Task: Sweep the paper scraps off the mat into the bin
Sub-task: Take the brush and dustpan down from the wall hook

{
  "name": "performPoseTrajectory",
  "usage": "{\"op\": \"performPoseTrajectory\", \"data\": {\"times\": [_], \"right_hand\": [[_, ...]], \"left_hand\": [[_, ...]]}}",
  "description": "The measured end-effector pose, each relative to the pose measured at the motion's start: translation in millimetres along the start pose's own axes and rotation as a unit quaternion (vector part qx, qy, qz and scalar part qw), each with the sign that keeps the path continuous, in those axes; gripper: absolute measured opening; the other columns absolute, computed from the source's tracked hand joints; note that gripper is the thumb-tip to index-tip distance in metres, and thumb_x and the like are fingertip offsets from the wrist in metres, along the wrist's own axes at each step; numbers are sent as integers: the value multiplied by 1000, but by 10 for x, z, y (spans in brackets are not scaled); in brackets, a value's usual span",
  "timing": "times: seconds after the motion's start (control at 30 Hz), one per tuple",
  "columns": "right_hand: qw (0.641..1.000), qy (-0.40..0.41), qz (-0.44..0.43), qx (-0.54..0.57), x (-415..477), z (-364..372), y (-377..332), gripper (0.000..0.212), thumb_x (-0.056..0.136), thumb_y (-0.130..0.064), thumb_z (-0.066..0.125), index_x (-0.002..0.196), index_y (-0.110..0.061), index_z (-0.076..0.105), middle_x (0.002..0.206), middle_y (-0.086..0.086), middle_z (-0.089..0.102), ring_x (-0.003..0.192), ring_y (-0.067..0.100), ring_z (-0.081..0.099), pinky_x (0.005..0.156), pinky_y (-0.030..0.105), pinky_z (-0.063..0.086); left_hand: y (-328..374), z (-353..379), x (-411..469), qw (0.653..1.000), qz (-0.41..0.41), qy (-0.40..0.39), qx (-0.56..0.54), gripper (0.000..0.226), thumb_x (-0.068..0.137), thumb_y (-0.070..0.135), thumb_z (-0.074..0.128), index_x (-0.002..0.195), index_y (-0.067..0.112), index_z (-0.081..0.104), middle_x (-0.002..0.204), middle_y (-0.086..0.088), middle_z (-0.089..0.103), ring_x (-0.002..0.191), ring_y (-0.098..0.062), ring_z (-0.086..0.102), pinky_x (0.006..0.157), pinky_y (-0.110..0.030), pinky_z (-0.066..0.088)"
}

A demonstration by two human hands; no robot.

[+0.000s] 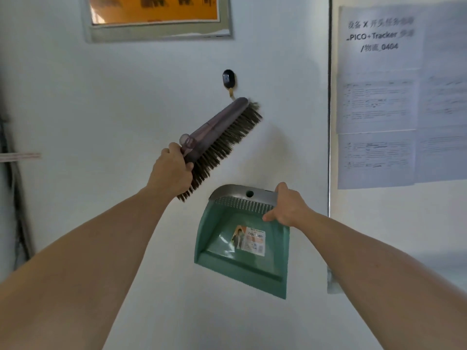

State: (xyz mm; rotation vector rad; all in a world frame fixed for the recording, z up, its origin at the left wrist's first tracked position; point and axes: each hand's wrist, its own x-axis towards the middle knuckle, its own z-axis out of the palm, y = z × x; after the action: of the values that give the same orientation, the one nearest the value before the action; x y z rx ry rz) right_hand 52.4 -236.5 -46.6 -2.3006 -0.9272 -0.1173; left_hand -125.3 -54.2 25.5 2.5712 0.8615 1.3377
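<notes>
I face a white wall. My left hand (173,170) grips the handle end of a hand brush (222,137) with a grey-purple back and brown bristles; the brush slants up to the right, its tip just below a black wall hook (229,78). My right hand (289,207) holds the grey top edge of a green dustpan (242,246), which hangs open side toward me with a paper label inside. Mat, paper scraps and bin are out of view.
An orange framed poster (156,13) hangs at the top. Printed sheets (384,97) are stuck on a panel to the right, past a vertical metal strip (329,109). Dark cables (15,185) run down the left edge.
</notes>
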Motion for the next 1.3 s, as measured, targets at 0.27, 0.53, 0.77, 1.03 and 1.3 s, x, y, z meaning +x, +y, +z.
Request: {"op": "performPoseTrajectory", "data": {"times": [0.27,0.53,0.77,1.03,1.3], "right_hand": [[999,36,26,30,-1033,-94,-325,59,82,-36,78,123,-8,47,108,11,55,90,23,55,71,34,49],[992,68,91,50,-2095,-127,-418,36,86,-28,72,114,-13,55,108,13,57,88,26,59,69,33,52],[981,79,152,89,-2677,-116,-393,38,88,-39,68,112,-13,54,109,12,47,89,30,61,80,45,59],[981,61,175,53,-3238,-242,-53,42,83,-49,63,111,-17,62,111,14,57,93,31,61,83,45,57],[977,43,191,87,-4050,-518,698,46,87,-43,62,118,-10,61,111,12,53,101,30,52,85,45,56]], "left_hand": [[28,-620,-829,998,-31,-33,-50,29,90,19,58,99,10,32,93,-14,49,80,-30,50,65,-37,38],[3,-1105,-1658,988,-70,-109,-84,50,85,20,59,129,9,39,109,-17,53,90,-32,53,75,-39,47],[185,-1325,-2199,982,-100,-128,-95,33,83,19,60,115,10,55,94,-11,57,76,-28,54,65,-33,47],[481,-1346,-2848,980,-117,-139,-79,35,86,22,58,116,6,52,103,-16,58,80,-28,52,67,-33,41],[1167,-1387,-3840,971,-175,-136,-93,42,84,24,58,120,8,46,109,-18,55,88,-32,53,70,-35,42]]}}
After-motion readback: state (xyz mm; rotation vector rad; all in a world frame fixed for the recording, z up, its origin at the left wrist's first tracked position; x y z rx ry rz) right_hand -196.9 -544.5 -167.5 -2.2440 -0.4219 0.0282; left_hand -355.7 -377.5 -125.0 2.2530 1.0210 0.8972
